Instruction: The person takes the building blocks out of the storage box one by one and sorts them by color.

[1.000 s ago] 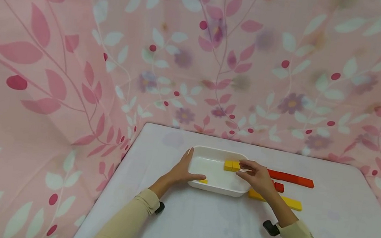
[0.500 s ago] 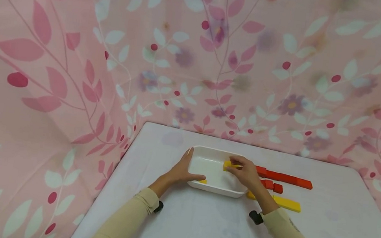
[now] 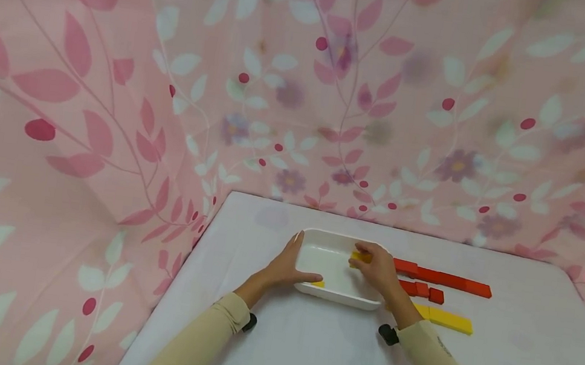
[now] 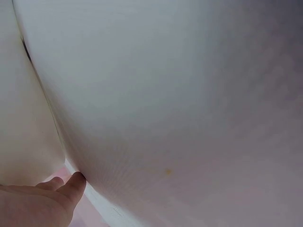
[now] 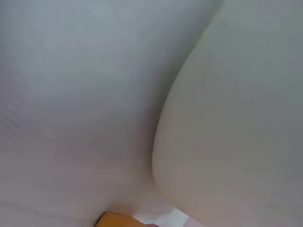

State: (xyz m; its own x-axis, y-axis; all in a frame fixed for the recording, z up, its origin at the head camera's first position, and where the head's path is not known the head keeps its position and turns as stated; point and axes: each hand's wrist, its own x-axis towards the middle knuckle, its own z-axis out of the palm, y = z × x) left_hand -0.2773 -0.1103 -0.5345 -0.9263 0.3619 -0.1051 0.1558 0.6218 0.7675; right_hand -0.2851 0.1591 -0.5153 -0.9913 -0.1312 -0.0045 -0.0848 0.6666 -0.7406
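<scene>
A white rectangular tray stands on the cloth-covered table. My left hand grips its left end, the thumb lying over the front rim and the fingers along the left side. Beside that thumb, a small yellow piece shows inside the tray. My right hand reaches over the tray's right side and pinches a yellow block, which the fingers partly cover. The left wrist view catches the left hand's fingers low at the left; sleeve and cloth fill most of the right wrist view.
To the right of the tray lie a long row of red blocks, a shorter red row with a red cube at its end, and a row of yellow blocks. The forearm overlaps some of them. Floral cloth hangs behind.
My right hand has moved left and its fingers now cover most of the yellow blocks in the tray. The left hand keeps its place on the tray. The head view has shifted slightly.
</scene>
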